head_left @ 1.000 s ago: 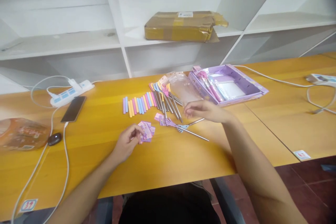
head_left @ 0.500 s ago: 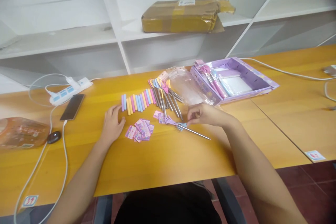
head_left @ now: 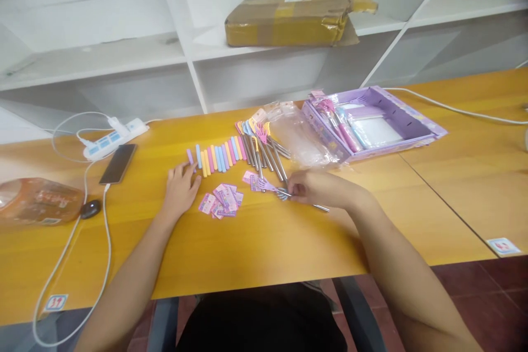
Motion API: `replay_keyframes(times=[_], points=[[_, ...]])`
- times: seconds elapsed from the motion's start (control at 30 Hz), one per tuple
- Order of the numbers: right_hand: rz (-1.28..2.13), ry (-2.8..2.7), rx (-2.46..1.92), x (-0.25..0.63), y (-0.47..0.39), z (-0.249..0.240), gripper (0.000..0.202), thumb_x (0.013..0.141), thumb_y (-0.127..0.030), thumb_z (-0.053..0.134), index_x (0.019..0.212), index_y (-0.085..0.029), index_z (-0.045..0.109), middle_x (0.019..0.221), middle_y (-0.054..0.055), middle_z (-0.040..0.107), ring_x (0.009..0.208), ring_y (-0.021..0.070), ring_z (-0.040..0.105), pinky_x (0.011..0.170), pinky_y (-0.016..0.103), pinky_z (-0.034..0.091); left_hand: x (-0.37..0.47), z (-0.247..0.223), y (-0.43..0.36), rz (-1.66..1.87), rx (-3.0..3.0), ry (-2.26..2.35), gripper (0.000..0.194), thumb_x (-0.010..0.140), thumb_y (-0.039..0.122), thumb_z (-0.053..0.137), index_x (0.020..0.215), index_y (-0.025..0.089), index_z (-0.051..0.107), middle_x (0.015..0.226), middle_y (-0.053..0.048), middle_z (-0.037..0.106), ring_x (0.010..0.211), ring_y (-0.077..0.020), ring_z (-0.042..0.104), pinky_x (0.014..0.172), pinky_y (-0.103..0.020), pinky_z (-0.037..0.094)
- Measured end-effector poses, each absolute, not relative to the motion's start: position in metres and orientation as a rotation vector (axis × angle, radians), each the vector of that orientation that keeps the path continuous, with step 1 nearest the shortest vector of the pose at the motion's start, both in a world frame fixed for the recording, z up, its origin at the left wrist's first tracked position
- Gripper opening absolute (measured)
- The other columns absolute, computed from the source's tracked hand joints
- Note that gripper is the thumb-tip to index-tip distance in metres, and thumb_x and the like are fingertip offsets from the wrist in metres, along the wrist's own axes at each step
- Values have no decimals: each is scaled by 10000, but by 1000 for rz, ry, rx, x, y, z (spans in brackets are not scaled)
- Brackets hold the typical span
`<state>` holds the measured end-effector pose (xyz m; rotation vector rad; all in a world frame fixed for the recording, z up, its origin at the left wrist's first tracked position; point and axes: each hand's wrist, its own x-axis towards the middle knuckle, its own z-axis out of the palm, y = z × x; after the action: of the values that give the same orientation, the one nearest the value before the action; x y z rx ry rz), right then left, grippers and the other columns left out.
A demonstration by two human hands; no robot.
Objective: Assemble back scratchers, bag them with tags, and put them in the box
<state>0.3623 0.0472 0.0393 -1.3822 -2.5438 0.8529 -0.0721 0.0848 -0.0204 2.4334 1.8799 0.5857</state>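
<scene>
My left hand (head_left: 181,190) rests on the table with its fingers around the lower end of a purple handle sleeve (head_left: 190,156), tilted slightly away from the row. That row of pastel handle sleeves (head_left: 218,158) lies side by side to its right. Over a purple hand-shaped back scratcher (head_left: 267,185) is my right hand (head_left: 313,188), its fingers closed on the metal rod. A blue scratcher head (head_left: 282,194) shows beneath, partly covered. Several more back scratchers (head_left: 264,148) lie bunched behind. Between my hands sits a pile of pink-purple cards (head_left: 223,201).
Clear plastic bags (head_left: 301,137) lie beside a purple box (head_left: 412,142) holding packaged scratchers. At left are a phone (head_left: 118,164), power strip (head_left: 115,138), black mouse-like object (head_left: 91,209), cables and an orange bag (head_left: 39,201). A taped carton (head_left: 289,19) stands on the shelf.
My right hand has moved left and down onto the purple back scratcher's rod. My left fingers have reached the end purple sleeve, which now leans away from the row. The view has shifted slightly.
</scene>
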Motion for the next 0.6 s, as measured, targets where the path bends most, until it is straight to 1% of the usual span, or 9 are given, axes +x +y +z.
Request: replay_keyframes(times=[0.13,0.2,0.27,0.3,0.37,0.47,0.53,0.6], points=[[605,-2591,-1534,350,45,35,95,770,-145,696,754,-215,633,787,43,719,683,184,572,625,310,311,-73,-18,84,585,2423,1923,446,1053,398,500,1413,189,660,1440,-189,611,1316,-401,524,1179,-577,412],[576,-2594,-1536,346,46,34,97,747,-144,692,751,-213,623,789,51,715,675,182,563,621,311,304,-77,-17,85,617,2386,1963,365,1032,355,518,1291,172,700,1321,-192,647,1241,-394,559,1146,-570,446],[623,-2586,-1477,344,46,35,113,734,-141,687,743,-217,604,767,35,693,661,172,546,619,306,307,-81,-18,86,671,2327,1992,284,1003,273,518,1190,167,704,1192,-185,648,1145,-374,600,1096,-552,493],[659,-2573,-1437,344,46,35,123,729,-141,686,741,-220,592,753,23,676,656,167,538,619,303,311,-83,-19,86,694,2299,1999,275,985,227,514,1186,165,691,1161,-180,638,1113,-364,614,1073,-544,513],[724,-2516,-1358,345,46,36,136,731,-144,680,747,-225,572,735,1,645,650,157,525,621,295,324,-86,-21,85,715,2251,2022,355,939,150,515,1273,148,637,1182,-184,621,1114,-358,630,1053,-544,532],[778,-2365,-1255,345,46,38,133,776,-168,653,754,-232,539,721,-15,591,651,153,513,632,288,347,-86,-24,80,711,2169,2106,515,896,104,532,1410,86,523,1272,-224,599,1221,-388,614,1095,-569,507],[783,-2269,-1217,346,47,40,179,831,-213,639,732,-237,492,704,-17,544,652,156,494,640,292,355,-85,-22,75,697,2127,2136,499,920,119,510,1415,58,507,1270,-241,594,1221,-399,616,1086,-567,508],[781,-2214,-1210,347,48,40,255,918,-294,608,716,-237,463,700,-8,524,655,163,482,654,304,364,-83,-16,69,686,2152,2077,436,968,142,454,1390,81,543,1206,-214,604,1144,-380,635,1035,-548,530]])
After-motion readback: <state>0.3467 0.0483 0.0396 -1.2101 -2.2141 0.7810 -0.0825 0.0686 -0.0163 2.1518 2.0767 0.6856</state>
